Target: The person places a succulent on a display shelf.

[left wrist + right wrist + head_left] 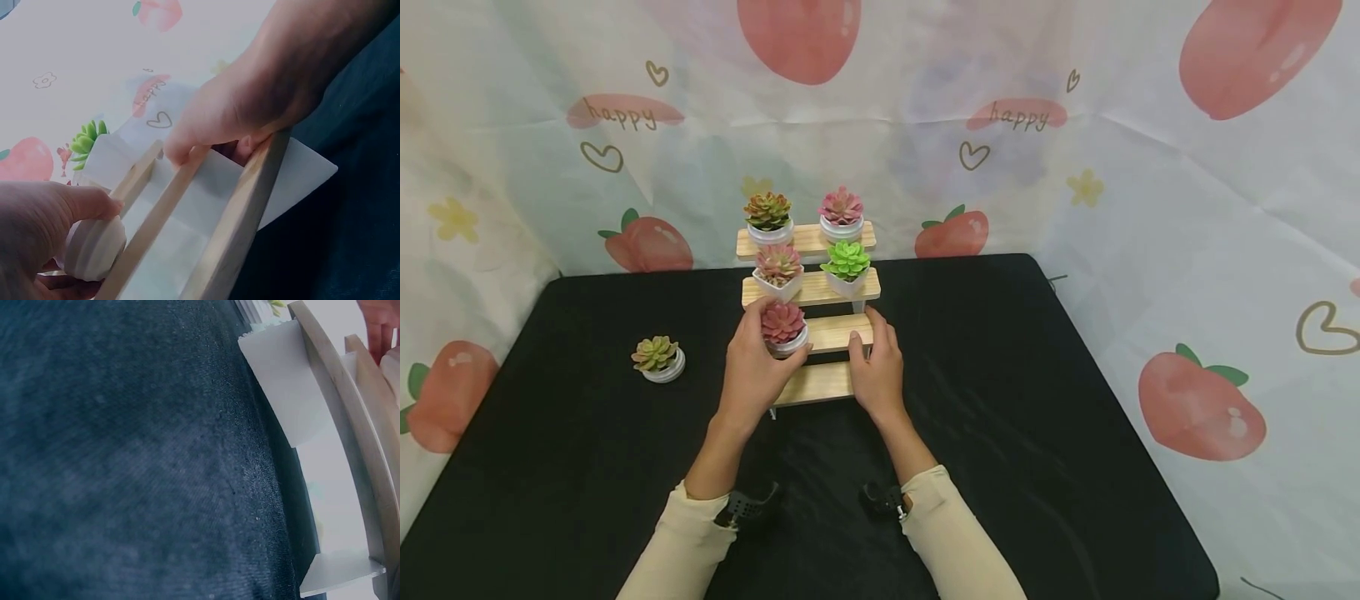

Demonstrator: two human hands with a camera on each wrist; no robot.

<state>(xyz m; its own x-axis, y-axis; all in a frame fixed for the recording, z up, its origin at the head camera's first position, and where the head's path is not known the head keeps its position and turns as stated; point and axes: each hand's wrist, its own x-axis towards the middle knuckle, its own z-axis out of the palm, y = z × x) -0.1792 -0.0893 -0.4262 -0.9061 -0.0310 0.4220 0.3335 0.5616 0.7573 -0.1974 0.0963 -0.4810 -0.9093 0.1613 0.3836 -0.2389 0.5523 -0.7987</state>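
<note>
A four-step wooden plant stand [816, 383] with white side supports stands on the black table. My left hand [751, 367] grips a small white pot with a dark pink succulent [783, 323], thumb and fingers round it, at the left of the second step from the bottom. In the left wrist view, the ridged white pot [94, 250] is close against a wooden slat. My right hand [878, 371] holds the stand's right side, its fingers at the ends of the lower slats. The right wrist view shows the stand's underside [337, 469] and part of my left hand.
A green-and-red succulent [767, 212] and a pink one [842, 207] stand on the top step. Below them are a pale pink succulent [778, 265] and a bright green one [847, 262]. A yellow-green potted succulent [658, 358] sits on the table [580, 467], left of the stand.
</note>
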